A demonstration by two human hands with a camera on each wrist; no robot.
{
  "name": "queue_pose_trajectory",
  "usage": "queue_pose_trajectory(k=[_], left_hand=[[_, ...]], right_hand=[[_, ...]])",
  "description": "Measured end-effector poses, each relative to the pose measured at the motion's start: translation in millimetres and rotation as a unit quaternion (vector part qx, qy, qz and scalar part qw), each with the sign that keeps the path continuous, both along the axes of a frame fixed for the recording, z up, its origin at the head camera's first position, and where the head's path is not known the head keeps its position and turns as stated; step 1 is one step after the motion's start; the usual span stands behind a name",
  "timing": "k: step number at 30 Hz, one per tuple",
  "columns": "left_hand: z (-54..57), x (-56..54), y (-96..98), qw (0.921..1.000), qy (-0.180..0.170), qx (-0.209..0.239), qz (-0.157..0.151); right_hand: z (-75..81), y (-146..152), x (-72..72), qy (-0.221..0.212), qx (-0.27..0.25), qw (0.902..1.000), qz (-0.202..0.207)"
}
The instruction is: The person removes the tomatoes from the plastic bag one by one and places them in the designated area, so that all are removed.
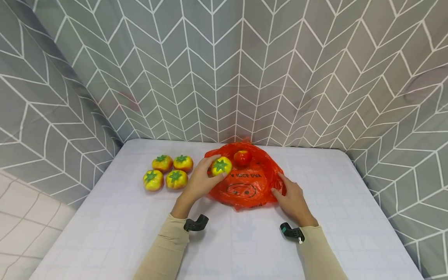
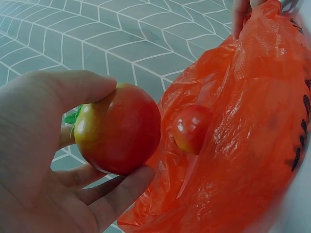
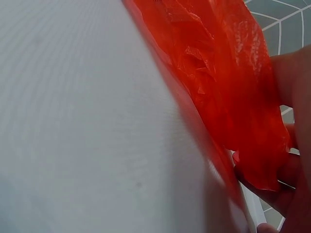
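My left hand [image 1: 204,175] holds a yellow-and-red tomato [image 1: 221,166] with a green leafy top, thumb on one side and fingers on the other. In the left wrist view, the tomato's red underside faces the opening of a red plastic bag [image 2: 252,136]. The bag [image 1: 245,179] lies spread on the table with its mouth open. Another red tomato [image 1: 242,158] rests inside it, towards the back. My right hand [image 1: 294,198] grips the bag's right edge; in the right wrist view, thin red plastic [image 3: 252,145] lies between its thumb and fingers.
Several similar tomatoes [image 1: 176,179] stand grouped on the white table [image 1: 115,217], left of my left hand. Behind the table hangs a grey curtain [image 1: 227,77] with white zigzag lines. Black cameras [image 1: 196,223] are strapped to both wrists.
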State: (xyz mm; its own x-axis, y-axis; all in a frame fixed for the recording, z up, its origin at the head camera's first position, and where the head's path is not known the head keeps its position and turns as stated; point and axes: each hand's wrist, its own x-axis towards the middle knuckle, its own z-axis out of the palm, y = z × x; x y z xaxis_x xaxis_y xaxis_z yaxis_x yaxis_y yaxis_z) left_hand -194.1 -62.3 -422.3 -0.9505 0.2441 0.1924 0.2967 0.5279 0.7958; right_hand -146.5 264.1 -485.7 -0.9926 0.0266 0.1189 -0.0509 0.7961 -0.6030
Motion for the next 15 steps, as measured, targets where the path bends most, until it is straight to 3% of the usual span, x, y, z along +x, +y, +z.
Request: queue_pose_trajectory(k=[15], left_hand=[[-2.6,5.2,-6.1,0.9999,-0.010,0.001,0.010]], right_hand=[[-1.2,0.8,1.1,0.004,-0.006,1.0000,0.002]])
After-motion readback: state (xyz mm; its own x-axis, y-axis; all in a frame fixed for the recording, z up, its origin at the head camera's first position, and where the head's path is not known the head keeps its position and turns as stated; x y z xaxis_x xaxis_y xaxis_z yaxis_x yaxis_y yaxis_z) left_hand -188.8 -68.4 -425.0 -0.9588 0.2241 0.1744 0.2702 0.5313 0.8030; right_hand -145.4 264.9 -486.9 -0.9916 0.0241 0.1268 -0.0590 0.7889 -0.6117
